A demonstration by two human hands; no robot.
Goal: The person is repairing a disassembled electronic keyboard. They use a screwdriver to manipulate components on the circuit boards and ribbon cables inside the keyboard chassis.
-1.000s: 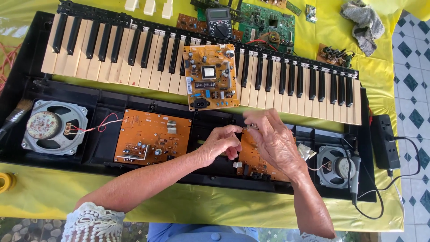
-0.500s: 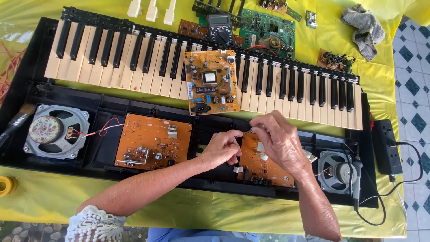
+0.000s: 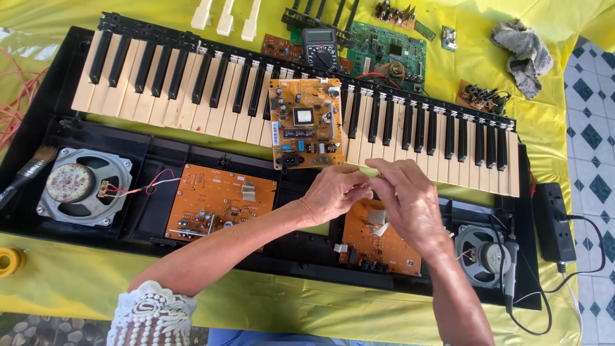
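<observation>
At the bottom of the frame, a white lace-knit sleeve cuff (image 3: 152,315) is covering the left forearm. Both arms are reaching up to the centre of the frame. The left hand (image 3: 334,193) and the right hand (image 3: 410,204) are meeting fingertip to fingertip, fingers curled and pinching together; whatever small part they are pinching cannot be told. Both hands are hovering over the orange rectangular circuit board (image 3: 378,240) seated lower right in the opened black plastic keyboard case (image 3: 160,160). A 2nd orange circuit board (image 3: 218,202) is sitting left of centre, beside the round grey loudspeaker (image 3: 80,186) at the left. A smaller loudspeaker (image 3: 483,256) is sitting at the lower right. Further up, an orange power board (image 3: 304,122) is lying across the row of cream and black keys (image 3: 160,77). At the top, a grey multimeter (image 3: 320,48) is lying beside a green circuit board (image 3: 387,54).
</observation>
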